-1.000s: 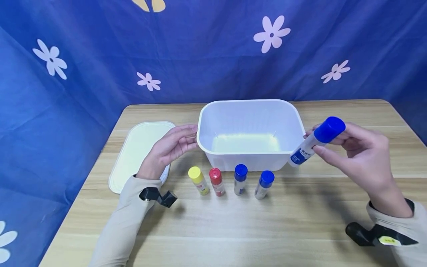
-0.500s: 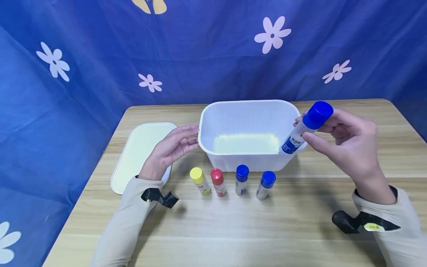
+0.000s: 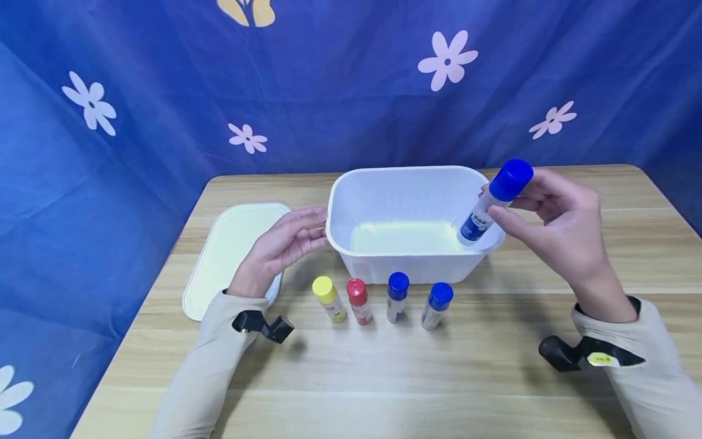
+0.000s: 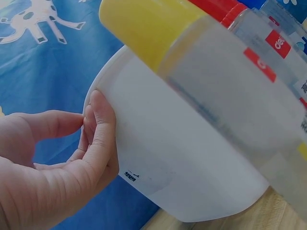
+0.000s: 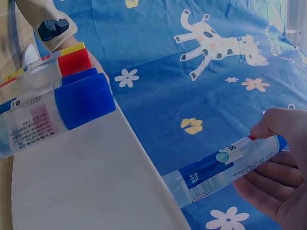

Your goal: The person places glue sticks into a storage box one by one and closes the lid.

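Observation:
In the head view my right hand (image 3: 565, 228) pinches a clear glue bottle (image 3: 479, 219) with a blue cap and blue label. The bottle tilts, cap up, its lower end inside the right end of a white plastic bin (image 3: 406, 268). My left hand (image 3: 287, 241) touches the bin's left side from outside, fingers relaxed. In front of the bin stand smaller bottles: a yellow-capped bottle (image 3: 329, 299), a red-capped bottle (image 3: 359, 301), and two with blue caps, the middle bottle (image 3: 397, 297) and the right bottle (image 3: 436, 305). In the right wrist view the bin wall hides the held bottle's (image 5: 220, 170) lower end.
A pale flat lid (image 3: 230, 250) lies on the wooden table (image 3: 351, 390) at left, partly under my left forearm. A blue flowered cloth (image 3: 340, 85) hangs behind the table and along its left side.
My right hand has moved left with the glue bottle, bringing its lower end from outside the bin's right front corner to inside the bin. The left hand stays at the bin's side.

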Demonstrator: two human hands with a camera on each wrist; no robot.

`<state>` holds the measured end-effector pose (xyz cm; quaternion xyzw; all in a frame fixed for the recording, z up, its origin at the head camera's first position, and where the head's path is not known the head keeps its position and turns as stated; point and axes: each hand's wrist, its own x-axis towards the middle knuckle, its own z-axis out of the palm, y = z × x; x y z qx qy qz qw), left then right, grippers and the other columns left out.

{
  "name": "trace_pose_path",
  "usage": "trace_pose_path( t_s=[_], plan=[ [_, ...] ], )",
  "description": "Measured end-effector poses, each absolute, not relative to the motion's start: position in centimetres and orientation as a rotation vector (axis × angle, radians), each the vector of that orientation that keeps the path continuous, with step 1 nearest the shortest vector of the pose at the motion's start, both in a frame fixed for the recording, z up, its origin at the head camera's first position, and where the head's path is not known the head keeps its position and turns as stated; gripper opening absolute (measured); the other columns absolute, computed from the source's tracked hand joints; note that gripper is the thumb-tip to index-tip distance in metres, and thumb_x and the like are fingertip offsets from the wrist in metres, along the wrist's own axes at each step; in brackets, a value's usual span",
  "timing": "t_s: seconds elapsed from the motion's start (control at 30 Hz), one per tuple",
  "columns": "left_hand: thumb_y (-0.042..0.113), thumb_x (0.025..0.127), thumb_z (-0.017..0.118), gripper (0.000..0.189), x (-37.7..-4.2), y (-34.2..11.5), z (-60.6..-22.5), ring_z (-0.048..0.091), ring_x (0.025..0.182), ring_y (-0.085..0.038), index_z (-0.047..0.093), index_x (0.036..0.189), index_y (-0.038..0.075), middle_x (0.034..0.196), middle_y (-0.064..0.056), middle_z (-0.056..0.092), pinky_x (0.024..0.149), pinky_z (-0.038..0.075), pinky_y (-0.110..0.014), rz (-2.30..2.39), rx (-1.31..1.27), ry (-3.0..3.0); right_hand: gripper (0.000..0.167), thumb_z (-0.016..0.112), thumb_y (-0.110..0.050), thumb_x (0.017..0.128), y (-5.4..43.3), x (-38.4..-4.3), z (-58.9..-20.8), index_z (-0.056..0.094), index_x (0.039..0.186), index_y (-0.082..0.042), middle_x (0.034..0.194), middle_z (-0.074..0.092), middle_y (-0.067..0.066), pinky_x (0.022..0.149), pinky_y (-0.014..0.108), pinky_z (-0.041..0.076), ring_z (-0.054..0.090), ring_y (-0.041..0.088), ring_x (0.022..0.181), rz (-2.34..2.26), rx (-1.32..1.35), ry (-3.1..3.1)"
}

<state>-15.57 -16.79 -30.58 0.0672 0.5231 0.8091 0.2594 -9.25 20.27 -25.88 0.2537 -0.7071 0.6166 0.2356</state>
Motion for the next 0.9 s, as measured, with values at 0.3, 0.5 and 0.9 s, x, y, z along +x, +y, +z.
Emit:
trace_pose_path(
  t_s=[0.3,0.5,0.9],
  plan=[
    [-0.006,0.100,0.035,0.031,-15.5,-16.9,-30.6,0.066,0.092,-0.018,0.065,0.102,0.002,0.100,-0.010,0.067,0.082,0.057,-0.027,2.182,0.200,1.416,0.036,0.071,0.018,0.073,20.1,-10.1,-26.2,0.063,0.107,0.013,0.100,0.071,0.010,0.080,0.020,0.056,0.069,0.017,0.088,1.625,0.654,-1.987],
    [-0.008,0.099,0.035,0.031,-15.4,-17.0,-30.6,0.067,0.091,-0.017,0.064,0.102,0.003,0.099,-0.009,0.066,0.081,0.057,-0.026,2.173,0.212,1.434,0.036,0.073,0.015,0.074,19.9,-10.8,-26.2,0.064,0.108,0.009,0.102,0.070,0.008,0.081,0.020,0.055,0.068,0.017,0.092,1.671,0.632,-2.020],
    [-0.006,0.100,0.038,0.026,-15.3,-17.2,-30.8,0.066,0.090,-0.016,0.062,0.104,0.002,0.098,-0.008,0.066,0.081,0.056,-0.025,2.168,0.215,1.462,0.040,0.078,0.009,0.073,19.2,-12.2,-25.9,0.067,0.111,0.001,0.101,0.067,0.001,0.085,0.018,0.053,0.064,0.015,0.095,1.513,0.564,-2.176]
  ],
)
